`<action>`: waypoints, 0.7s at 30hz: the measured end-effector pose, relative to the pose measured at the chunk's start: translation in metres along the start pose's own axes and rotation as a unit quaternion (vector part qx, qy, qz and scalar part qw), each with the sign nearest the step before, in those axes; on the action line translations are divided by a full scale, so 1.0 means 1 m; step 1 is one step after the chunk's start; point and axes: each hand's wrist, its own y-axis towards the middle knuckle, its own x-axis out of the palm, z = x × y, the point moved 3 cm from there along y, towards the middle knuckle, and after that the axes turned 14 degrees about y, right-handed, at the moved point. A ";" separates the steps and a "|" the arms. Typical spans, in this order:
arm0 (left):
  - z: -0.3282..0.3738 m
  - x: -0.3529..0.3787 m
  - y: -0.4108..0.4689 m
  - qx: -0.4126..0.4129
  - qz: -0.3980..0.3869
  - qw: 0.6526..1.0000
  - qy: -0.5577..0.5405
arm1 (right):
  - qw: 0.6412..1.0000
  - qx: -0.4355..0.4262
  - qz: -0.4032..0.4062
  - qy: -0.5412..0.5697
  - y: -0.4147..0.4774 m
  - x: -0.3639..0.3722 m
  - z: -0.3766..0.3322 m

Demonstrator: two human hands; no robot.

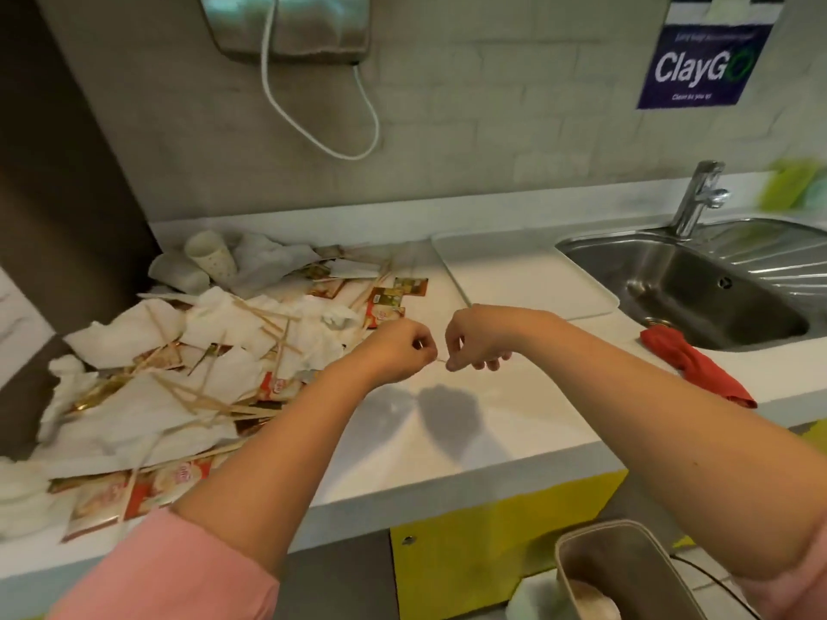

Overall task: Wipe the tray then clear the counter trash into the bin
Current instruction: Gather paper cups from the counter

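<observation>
My left hand point(398, 351) and my right hand point(474, 340) hover close together above the white counter point(447, 440). Both pinch the ends of a thin wooden stick point(441, 361) held between them. A heap of trash point(201, 364) covers the left half of the counter: crumpled white tissues, several wooden stirrers and red sachets. A white tray point(537, 284) lies flat behind my hands, beside the sink. A red cloth point(689, 364) rests on the counter edge at the right. The beige bin point(626, 570) stands on the floor, lower right, below the counter.
A steel sink point(698, 284) with a tap point(698, 199) sits at the right. A white paper cup point(210, 257) lies tipped at the back of the heap. A metal wall unit point(286, 24) with a white cable hangs above. Yellow cabinet fronts point(492, 543) run under the counter.
</observation>
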 end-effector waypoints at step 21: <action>-0.244 -0.088 0.040 -0.223 0.184 0.956 0.046 | 0.977 -0.156 0.138 -0.042 0.160 -0.010 -0.143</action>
